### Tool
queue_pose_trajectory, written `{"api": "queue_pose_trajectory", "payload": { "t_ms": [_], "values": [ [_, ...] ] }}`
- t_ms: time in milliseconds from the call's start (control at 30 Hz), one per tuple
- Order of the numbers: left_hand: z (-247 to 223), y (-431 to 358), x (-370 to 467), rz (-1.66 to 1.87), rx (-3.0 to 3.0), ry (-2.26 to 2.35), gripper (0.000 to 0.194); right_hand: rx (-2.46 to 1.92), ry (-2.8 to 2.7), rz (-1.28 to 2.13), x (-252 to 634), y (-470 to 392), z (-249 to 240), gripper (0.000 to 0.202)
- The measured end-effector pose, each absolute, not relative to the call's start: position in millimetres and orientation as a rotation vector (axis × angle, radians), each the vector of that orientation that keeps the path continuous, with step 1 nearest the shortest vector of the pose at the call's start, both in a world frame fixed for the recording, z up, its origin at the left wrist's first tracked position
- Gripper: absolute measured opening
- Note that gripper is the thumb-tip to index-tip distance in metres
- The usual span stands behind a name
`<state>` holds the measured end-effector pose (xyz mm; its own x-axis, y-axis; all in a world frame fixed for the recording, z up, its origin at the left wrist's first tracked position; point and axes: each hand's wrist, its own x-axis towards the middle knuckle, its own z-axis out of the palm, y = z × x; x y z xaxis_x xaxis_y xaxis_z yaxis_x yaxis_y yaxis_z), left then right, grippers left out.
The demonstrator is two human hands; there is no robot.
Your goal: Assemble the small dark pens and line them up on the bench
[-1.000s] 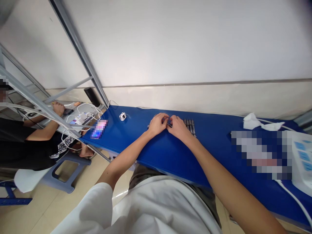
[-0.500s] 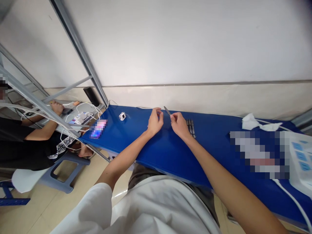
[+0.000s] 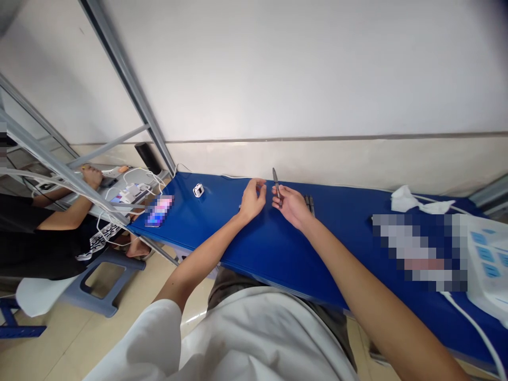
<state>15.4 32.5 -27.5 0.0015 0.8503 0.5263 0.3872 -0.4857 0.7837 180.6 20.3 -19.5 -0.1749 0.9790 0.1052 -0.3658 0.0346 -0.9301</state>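
My right hand (image 3: pixel 291 206) grips a dark pen (image 3: pixel 277 182) near its lower part, and the pen points up towards the wall. Across a small gap to the left, my left hand (image 3: pixel 253 200) hovers over the blue tabletop (image 3: pixel 262 254) with curved fingers, its thumb apart and nothing visible in it. Behind my right wrist several dark pens (image 3: pixel 310 203) lie side by side on the table, partly hidden by that hand. Something small by my left wrist is mostly covered and too small to name.
A small white block (image 3: pixel 198 190) and a phone (image 3: pixel 159 210) lie on the left. To the right are crumpled tissue (image 3: pixel 420 201), a blurred-out item (image 3: pixel 413 254) and a white-blue box (image 3: pixel 488 259) with a white cable. Another person's hand (image 3: pixel 92 175) rests at a neighbouring table beyond the metal frame.
My right hand has rolled palm-up, and the pen in it has swung from a leftward slant to nearly upright. My left hand has barely moved.
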Motion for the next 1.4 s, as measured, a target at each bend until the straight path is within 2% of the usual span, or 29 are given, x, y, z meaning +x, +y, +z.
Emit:
{"api": "queue_pose_trajectory", "payload": {
  "t_ms": [167,367,733,1000,1400],
  "values": [
    [-28,37,18,1.464,1.690,1.089,0.030,-0.720,-1.071,1.627,181,16,-17,0.029],
    [-22,38,17,1.364,1.208,0.752,0.049,-0.705,-1.041,1.749,177,13,-18,0.035],
    [-8,35,9,1.416,0.823,0.576,0.024,-0.755,-1.106,1.860,175,6,-12,0.048],
    [-4,35,5,1.339,0.774,0.554,0.022,-0.760,-1.166,1.965,171,5,-13,0.060],
    [-2,36,2,1.353,0.760,0.535,0.020,-0.816,-1.207,1.886,169,5,-14,0.065]
  ]
}}
